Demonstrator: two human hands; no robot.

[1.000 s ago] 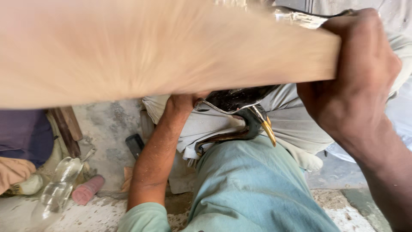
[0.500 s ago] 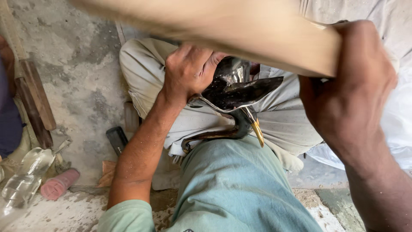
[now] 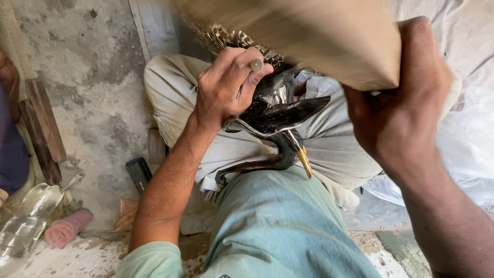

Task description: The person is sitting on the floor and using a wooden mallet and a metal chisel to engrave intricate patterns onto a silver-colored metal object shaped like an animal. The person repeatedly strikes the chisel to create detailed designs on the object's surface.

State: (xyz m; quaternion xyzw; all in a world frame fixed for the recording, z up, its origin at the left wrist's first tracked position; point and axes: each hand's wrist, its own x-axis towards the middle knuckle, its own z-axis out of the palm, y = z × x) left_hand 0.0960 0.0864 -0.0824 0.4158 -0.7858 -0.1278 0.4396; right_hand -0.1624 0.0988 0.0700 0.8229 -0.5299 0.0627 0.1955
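Observation:
My left hand [image 3: 226, 87], with a ring on one finger, grips the body of a shiny dark metal bird figure [image 3: 280, 116] resting on my lap. The bird's curved neck [image 3: 257, 164] bends down to a golden beak [image 3: 304, 160], and a pierced brass fan tail [image 3: 226, 38] shows behind my fingers. My right hand [image 3: 404, 108] is shut on the end of a wide, blurred wooden board [image 3: 309, 36] raised above the bird. My light trousers [image 3: 319, 149] and teal shirt [image 3: 278, 226] fill the middle.
Rough concrete floor [image 3: 87, 77] lies to the left. A crushed clear plastic bottle [image 3: 25, 221], a pink cylinder [image 3: 67, 227], a small black block [image 3: 138, 172] and wooden sticks [image 3: 43, 128] lie there. White plastic sheeting [image 3: 463, 149] is at right. Another person's dark clothing [image 3: 10, 154] shows at far left.
The wooden board has swung up and to the right, uncovering my left hand and the bird. The view has tilted, bringing more of the floor and the bird's tail into sight.

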